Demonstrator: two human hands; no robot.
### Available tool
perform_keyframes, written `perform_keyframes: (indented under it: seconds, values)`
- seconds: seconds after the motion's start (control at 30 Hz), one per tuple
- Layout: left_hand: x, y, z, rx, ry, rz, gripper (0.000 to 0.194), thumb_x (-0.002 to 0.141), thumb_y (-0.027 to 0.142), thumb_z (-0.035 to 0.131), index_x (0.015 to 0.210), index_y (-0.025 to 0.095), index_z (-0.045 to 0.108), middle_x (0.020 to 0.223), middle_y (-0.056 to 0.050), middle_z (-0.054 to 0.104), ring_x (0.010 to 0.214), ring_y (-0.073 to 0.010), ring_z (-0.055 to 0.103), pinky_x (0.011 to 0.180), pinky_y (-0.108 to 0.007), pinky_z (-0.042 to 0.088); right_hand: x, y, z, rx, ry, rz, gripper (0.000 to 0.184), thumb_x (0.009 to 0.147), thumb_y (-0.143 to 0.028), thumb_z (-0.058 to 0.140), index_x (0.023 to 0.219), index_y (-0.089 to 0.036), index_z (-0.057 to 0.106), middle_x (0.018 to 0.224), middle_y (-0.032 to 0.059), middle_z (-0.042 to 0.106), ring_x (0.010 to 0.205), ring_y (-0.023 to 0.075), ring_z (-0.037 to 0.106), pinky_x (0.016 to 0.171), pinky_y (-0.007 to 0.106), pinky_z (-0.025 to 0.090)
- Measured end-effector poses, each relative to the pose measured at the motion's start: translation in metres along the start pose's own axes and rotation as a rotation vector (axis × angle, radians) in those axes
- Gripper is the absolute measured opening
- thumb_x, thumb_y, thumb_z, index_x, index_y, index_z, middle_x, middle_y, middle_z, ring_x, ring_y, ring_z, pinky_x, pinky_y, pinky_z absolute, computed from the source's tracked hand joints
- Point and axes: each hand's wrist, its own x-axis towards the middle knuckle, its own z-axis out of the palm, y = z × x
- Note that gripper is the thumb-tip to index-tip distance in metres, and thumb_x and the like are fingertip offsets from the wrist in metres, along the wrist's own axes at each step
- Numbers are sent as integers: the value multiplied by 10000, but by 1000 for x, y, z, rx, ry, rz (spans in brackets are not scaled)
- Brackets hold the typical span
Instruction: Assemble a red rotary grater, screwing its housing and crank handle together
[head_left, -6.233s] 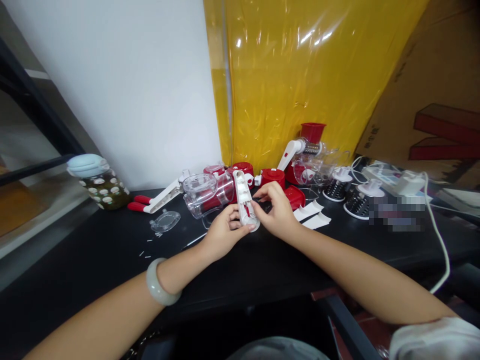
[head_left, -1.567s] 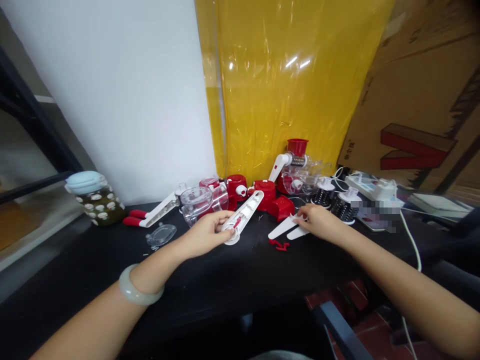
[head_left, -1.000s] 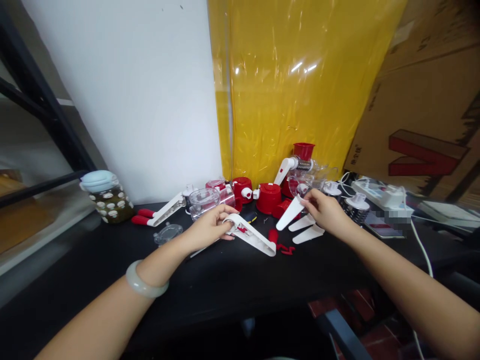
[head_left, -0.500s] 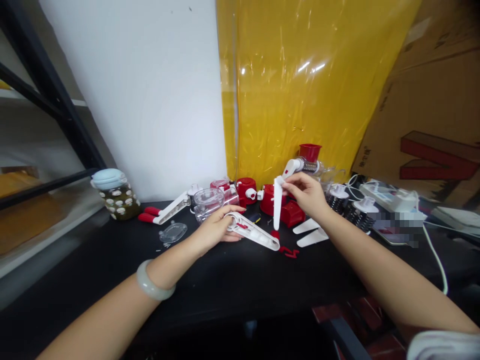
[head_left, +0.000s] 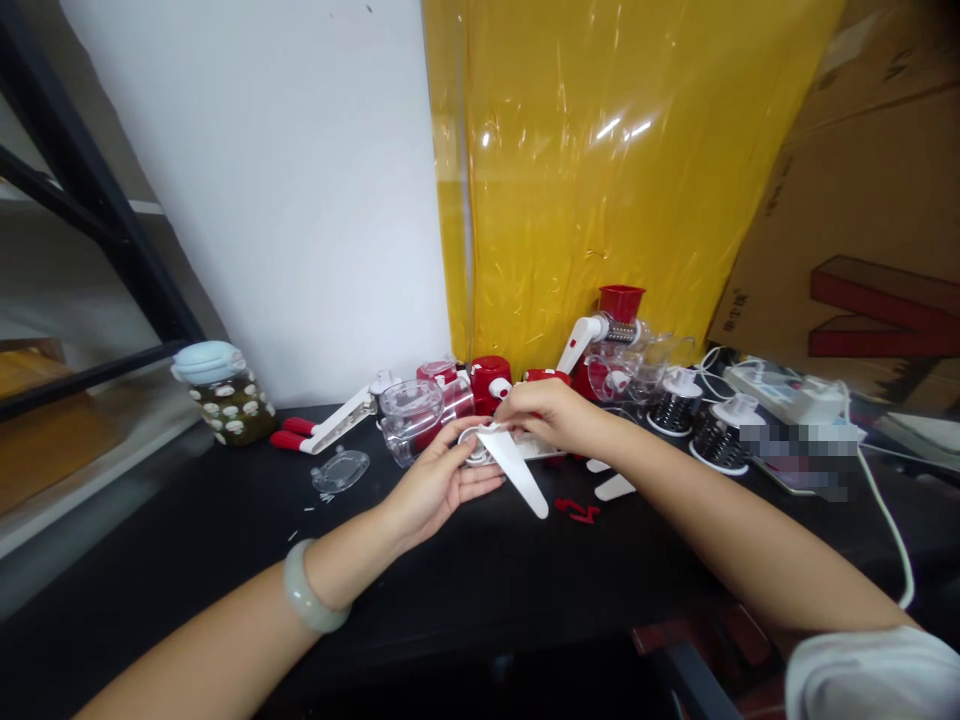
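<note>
My left hand grips the round end of a white hollow crank handle between thumb and fingers. Over that same end, my right hand pinches a flat white handle cover, which slants across the handle with its free tip pointing down and right. Part of the handle is hidden behind the cover and my right fingers; whether the two are joined I cannot tell. Small red clips lie just in front. Another white cover rests under my right forearm, partly hidden.
Clear plastic housings, a red base and an assembled rotary grater stand behind my hands. Drum blades and a power strip sit right. Leftward are a red-and-white crank, clear lid and jar.
My right hand has moved left and down, bringing the cover from upright in the air onto the handle's round end. The handle in my left hand has turned.
</note>
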Motion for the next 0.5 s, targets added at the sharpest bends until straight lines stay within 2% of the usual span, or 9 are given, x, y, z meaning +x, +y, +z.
perform_keyframes:
  seconds: [0.1, 0.2, 0.33, 0.5]
  values:
    - [1, -3, -3, -73, -18, -10, 238, 939, 352, 556, 1133, 215, 531, 1093, -98, 708, 948, -229, 731, 868, -370, 573, 0, -5, 7, -94, -66, -67, 209, 938, -216, 501, 853, -177, 687, 747, 27, 628, 701, 129, 571, 659, 255, 451]
    - [-1, -4, -3, -97, -57, -19, 335, 948, 465, 512, 1140, 192, 533, 1089, -127, 706, 977, -254, 721, 880, -401, 566, -2, -6, 14, -166, -83, -91, 266, 969, -243, 449, 897, -175, 696, 758, 36, 598, 687, 132, 539, 623, 251, 424]
    - [-3, -5, -2, -29, -42, 5, 240, 928, 348, 594, 1098, 207, 502, 992, -77, 713, 889, -218, 737, 855, -387, 573, -7, -4, 23, -242, -36, -83, 299, 984, -273, 433, 919, -155, 700, 793, 66, 603, 717, 152, 538, 643, 273, 425]
    - [-1, -6, -2, -37, 26, 4, 173, 926, 265, 602, 1057, 213, 502, 970, -40, 696, 863, -176, 734, 866, -354, 575, -12, -7, 28, -273, 38, -43, 213, 968, -274, 486, 1015, -154, 655, 869, 78, 626, 819, 163, 562, 717, 275, 459]
